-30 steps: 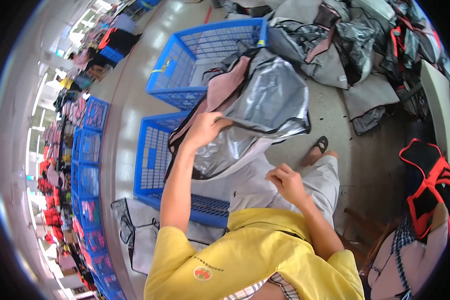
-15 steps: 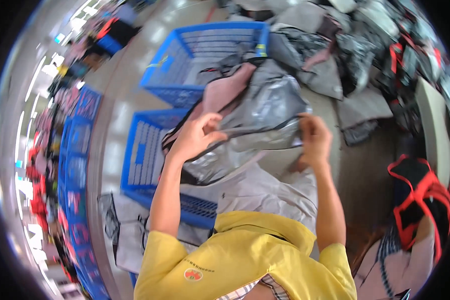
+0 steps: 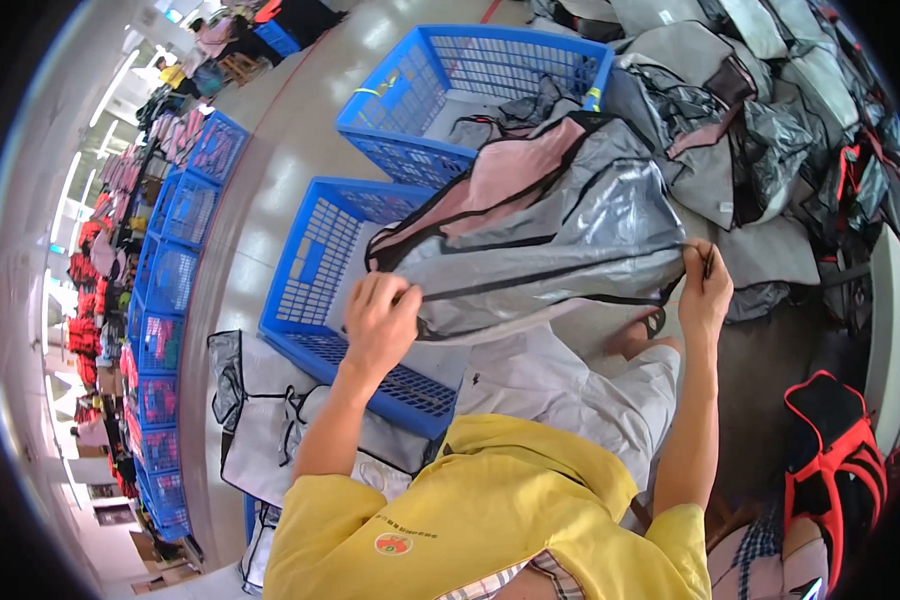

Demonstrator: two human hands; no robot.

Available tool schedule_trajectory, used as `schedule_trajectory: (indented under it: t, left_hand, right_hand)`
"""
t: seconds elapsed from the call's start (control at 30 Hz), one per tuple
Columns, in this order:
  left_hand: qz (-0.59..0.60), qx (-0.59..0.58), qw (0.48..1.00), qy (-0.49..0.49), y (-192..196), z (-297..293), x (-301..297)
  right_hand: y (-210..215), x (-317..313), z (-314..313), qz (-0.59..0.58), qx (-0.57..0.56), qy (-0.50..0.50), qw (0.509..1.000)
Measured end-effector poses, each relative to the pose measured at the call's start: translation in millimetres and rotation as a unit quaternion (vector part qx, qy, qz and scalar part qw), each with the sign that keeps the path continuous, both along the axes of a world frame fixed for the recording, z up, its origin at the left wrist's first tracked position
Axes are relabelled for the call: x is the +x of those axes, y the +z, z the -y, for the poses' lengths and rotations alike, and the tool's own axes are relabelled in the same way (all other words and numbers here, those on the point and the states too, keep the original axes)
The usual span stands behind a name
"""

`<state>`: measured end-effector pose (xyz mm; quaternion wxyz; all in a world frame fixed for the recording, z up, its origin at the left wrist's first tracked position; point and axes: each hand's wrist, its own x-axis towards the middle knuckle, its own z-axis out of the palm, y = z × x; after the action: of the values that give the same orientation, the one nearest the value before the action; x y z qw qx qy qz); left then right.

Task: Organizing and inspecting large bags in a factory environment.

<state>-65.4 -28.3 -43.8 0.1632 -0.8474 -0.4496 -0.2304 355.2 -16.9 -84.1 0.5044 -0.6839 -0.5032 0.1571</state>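
A large soft bag [image 3: 555,245], silvery grey with a pink panel and black edge binding, is stretched across in front of me above my lap. My left hand [image 3: 380,325] is closed on its near left corner, fingers curled over the edge. At the right end, my right hand [image 3: 707,285] pinches the bag's black-bound corner between thumb and fingers. The bag's left part hangs over a blue plastic crate [image 3: 305,255]. Its far edge reaches a second blue crate [image 3: 400,150], which holds some dark and silvery fabric pieces [image 3: 535,105].
Grey and silver bags [image 3: 715,130] lie heaped at the far right. More grey bag pieces [image 3: 265,440] lie at the near left. A black bag with red trim [image 3: 835,450] is at the right, by a person's leg. Blue crates [image 3: 160,330] stand in a row at the left.
The bag has been drawn out wider and flatter, showing more of its silvery side. My left hand has moved down along its edge; my right hand still pinches the right end. The view has shifted.
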Motion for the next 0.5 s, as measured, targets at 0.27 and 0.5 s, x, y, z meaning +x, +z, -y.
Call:
schedule_trajectory:
  t: [0.27,0.5]
  left_hand:
    - [0.036,-0.095,0.990,-0.101,-27,91,1]
    - [0.094,-0.310,0.936,-0.135,-32,114,6]
  right_hand:
    - [-52,28,142,0.026,-0.021,0.065,0.997]
    - [-133,33,220,0.010,-0.064,0.045,0.997]
